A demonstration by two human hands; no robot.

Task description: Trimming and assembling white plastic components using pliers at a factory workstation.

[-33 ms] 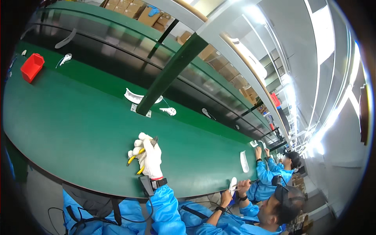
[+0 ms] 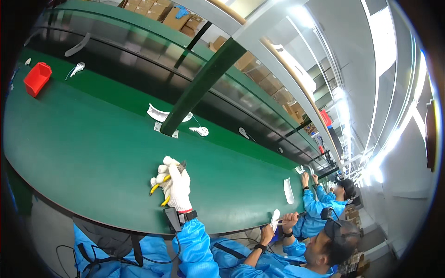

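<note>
My right hand (image 2: 178, 190), in a white knitted glove, is closed around a pair of pliers (image 2: 155, 189) with yellow handles. The grey metal jaws stick out past the fingers at the top, while the handle ends point down and to the left. Hand and pliers are over the near part of the green workbench (image 2: 102, 162). A dark strap and a small black box with a cable sit at the wrist, above a blue sleeve. My left hand is not in view.
A green post (image 2: 199, 90) rises beyond my hand; a curved white part (image 2: 157, 114) and a small white part with a wire (image 2: 199, 131) lie near it. A red bin (image 2: 38, 79) stands far left. To the right, a co-worker (image 2: 320, 241) holds a white part (image 2: 275, 220).
</note>
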